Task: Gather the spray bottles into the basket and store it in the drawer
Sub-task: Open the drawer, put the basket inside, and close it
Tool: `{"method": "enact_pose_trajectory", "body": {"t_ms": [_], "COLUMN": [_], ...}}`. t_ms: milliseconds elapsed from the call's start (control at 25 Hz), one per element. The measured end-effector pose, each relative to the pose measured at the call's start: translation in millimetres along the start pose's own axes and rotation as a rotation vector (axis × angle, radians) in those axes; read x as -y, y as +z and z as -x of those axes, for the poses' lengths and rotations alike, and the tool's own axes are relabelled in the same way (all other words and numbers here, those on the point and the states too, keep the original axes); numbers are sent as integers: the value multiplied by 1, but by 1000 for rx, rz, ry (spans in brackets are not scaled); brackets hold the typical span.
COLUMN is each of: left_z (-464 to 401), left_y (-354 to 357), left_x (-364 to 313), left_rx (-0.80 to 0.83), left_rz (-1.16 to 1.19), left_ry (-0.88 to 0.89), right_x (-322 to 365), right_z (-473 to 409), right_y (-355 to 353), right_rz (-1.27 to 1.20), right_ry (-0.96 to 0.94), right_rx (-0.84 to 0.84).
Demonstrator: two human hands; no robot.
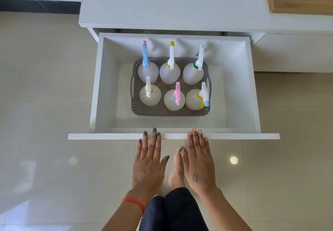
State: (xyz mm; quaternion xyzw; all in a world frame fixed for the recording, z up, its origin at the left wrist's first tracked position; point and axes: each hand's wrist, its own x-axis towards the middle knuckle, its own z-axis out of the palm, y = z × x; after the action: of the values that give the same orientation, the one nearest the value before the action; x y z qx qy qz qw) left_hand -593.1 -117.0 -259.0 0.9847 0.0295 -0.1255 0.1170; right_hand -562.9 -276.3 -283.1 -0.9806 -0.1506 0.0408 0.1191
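Six spray bottles [170, 72] are stood upright in the grey basket [167, 112], set inside the open drawer [173, 136]. Left hand [148, 162] and right hand [198, 160] are laid flat – holding nothing – against its front (presumably for pushing it shut).

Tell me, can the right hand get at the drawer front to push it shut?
Probably yes. The right hand is open and flat, its fingertips already at the drawer front. Nothing lies between them, and the basket of spray bottles sits fully inside the drawer.
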Motion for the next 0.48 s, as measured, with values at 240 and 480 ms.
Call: {"method": "enact_pose_trajectory", "body": {"t_ms": [240,480], "left_z": [-36,-89], "left_y": [-14,-26], "left_x": [-2,3], "left_rx": [-9,-5], "left_rz": [-37,-42], "left_ry": [-40,-52], "right_x": [-4,-8], "right_z": [-38,-95], "right_y": [-11,-19], "right_rz": [-6,-20], "right_ry": [-18,-13], "right_rx": [-12,-15]}}
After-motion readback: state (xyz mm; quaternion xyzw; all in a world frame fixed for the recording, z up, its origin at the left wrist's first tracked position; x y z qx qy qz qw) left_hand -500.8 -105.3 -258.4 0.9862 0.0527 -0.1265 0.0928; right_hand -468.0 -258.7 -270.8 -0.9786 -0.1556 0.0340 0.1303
